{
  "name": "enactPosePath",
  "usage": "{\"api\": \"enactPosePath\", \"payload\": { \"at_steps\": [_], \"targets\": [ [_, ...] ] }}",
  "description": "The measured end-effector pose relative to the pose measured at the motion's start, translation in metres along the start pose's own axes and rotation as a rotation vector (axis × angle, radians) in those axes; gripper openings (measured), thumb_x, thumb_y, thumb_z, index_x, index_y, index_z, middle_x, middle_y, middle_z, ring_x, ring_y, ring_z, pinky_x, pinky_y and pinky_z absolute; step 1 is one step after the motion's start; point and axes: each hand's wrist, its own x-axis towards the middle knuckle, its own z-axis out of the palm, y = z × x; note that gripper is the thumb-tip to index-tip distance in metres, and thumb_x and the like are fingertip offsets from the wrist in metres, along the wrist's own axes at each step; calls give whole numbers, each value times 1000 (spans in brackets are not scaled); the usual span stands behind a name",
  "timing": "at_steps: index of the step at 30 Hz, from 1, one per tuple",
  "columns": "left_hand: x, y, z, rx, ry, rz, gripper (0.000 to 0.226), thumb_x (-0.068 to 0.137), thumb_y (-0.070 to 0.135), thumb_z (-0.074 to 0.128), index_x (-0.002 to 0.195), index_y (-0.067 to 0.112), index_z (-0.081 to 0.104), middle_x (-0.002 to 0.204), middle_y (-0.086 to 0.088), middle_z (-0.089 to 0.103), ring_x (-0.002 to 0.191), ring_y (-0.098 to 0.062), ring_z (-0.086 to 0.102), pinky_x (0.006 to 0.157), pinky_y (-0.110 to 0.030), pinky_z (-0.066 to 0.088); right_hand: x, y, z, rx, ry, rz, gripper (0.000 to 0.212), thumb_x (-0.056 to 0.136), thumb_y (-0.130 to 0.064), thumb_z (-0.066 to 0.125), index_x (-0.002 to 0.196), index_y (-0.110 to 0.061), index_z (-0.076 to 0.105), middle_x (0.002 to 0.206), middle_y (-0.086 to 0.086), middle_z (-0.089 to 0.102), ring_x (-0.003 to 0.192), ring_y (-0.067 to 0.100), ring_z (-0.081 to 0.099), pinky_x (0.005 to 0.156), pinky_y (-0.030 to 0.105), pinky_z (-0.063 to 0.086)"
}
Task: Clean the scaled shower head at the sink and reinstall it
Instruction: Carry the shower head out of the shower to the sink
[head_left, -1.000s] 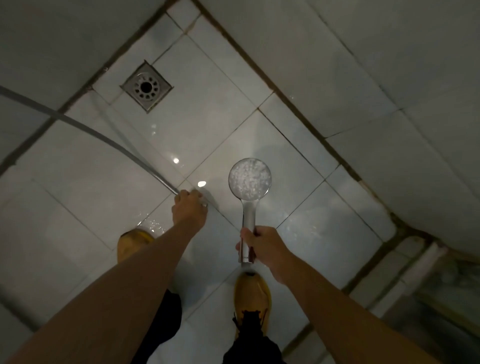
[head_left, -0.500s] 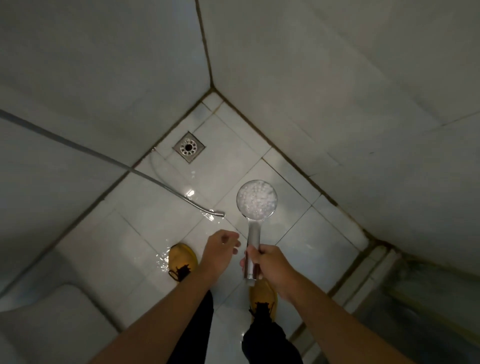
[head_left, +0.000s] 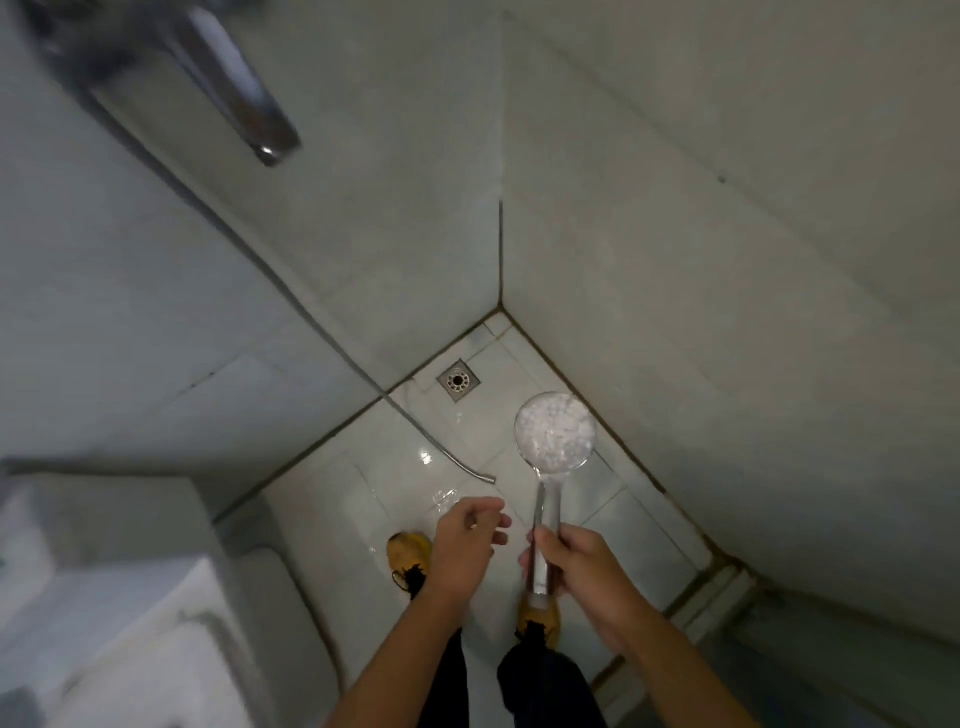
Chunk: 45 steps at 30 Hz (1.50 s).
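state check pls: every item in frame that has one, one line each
shower head: detached, face crusted white, held by handle
hose: disconnected, free end on wet floor
right hand: grips shower head handle
left hand: loosely curled, empty
floor drain: uncovered grate, unblocked

head-worn, looking steeply down, floor (head_left: 467, 452) corner

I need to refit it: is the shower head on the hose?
Off. The right hand grips the shower head; the hose end lies loose on the floor.
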Motion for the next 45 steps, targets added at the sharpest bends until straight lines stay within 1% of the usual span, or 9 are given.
{"api": "enactPosePath", "payload": {
  "at_steps": [5,11,15,20,22,26,30,39,45],
  "targets": [
    [-96,12,-69,-94,157,136,15,95,16,54,99,19,68,91,-3,71,78,-13,68,63,-17,50,-74,-35,27,-105,-77,-78,23,100,-23,54,102,-5,67,86,12,76,75,24,69,65,32,51],
    [-198,-5,-147,-319,406,241,7,90,13,63,89,11,69,73,-5,68,64,-14,62,61,-23,51,-142,-62,90,-213,-227,-167,21,98,-19,55,106,-2,65,84,14,73,72,22,69,49,19,48],
    [-258,-34,-196,-464,535,324,9,90,0,61,83,-6,63,59,-7,60,54,-12,54,50,-19,47,-175,-62,145,-308,-320,-215,21,98,-20,57,106,-2,65,82,14,73,71,25,68,50,24,50],
    [-326,-83,-266,-473,690,369,16,91,-4,57,75,-8,59,53,-6,57,49,-11,50,49,-19,44,-208,-44,221,-342,-378,-227,25,92,-21,62,104,0,68,79,17,73,73,30,65,60,36,53],
    [-355,-103,-301,-479,792,379,20,92,-3,55,72,-5,58,52,-5,55,48,-11,49,50,-18,43,-223,-32,261,-351,-407,-243,25,91,-22,63,103,-1,70,82,20,73,75,32,65,65,40,55],
    [-404,-154,-364,-531,1020,370,23,92,-4,53,69,-2,54,51,-6,49,50,-14,45,53,-21,40,-251,-2,340,-360,-484,-236,20,92,-11,61,101,6,67,73,22,70,61,27,66,49,30,56],
    [-435,-204,-400,-694,1194,309,21,90,-8,51,70,-4,53,53,-10,47,51,-17,43,51,-23,38,-275,30,405,-453,-574,-239,33,80,-19,69,97,9,66,67,20,69,54,24,66,46,30,55],
    [-475,-248,-438,-845,1371,261,21,92,0,52,72,3,56,56,-6,48,52,-12,44,52,-15,41,-312,67,503,-747,-863,-165,22,97,-13,56,105,5,66,72,19,68,58,21,63,50,27,53],
    [-495,-272,-461,-860,1556,241,24,95,1,50,72,2,56,55,-4,50,52,-17,45,53,-24,41,-325,86,566,-838,-1018,-142,25,96,-17,57,105,4,67,75,21,68,63,26,63,54,30,53]
  ]
}}
